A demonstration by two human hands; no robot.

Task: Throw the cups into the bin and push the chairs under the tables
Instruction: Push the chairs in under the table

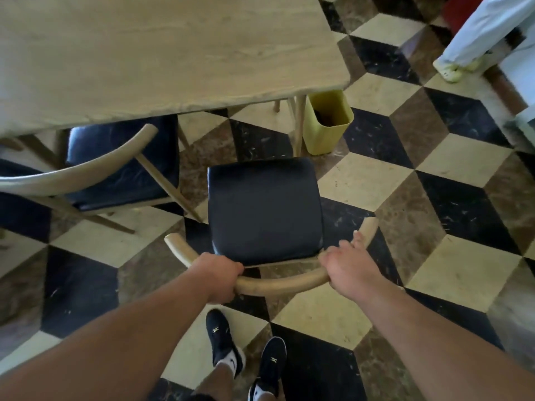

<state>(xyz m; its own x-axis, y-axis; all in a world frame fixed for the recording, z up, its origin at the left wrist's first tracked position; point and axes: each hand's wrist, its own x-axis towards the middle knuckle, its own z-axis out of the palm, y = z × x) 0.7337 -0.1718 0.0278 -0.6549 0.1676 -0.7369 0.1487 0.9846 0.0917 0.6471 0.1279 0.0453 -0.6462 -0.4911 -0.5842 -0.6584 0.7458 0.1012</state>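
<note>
Both grips are clamped on the chair [263, 209] by its curved back rail [279, 283]: the left grip [218, 277] is wrapped round the wood left of the middle, and the right grip [347, 269] curls over it nearer the right end, fingers lying along the rail. The black seat stands out on the checkered floor [434, 198], wholly clear of the table [173, 53], its front edge close to a table leg. A yellow bin [327, 125] stands just beside that leg, under the table's corner. To the left a second chair [115, 169] sits partly under the table. Black shoes [223, 340] show below the arms. At the upper right is another person's pale trouser leg [477, 36].
</note>
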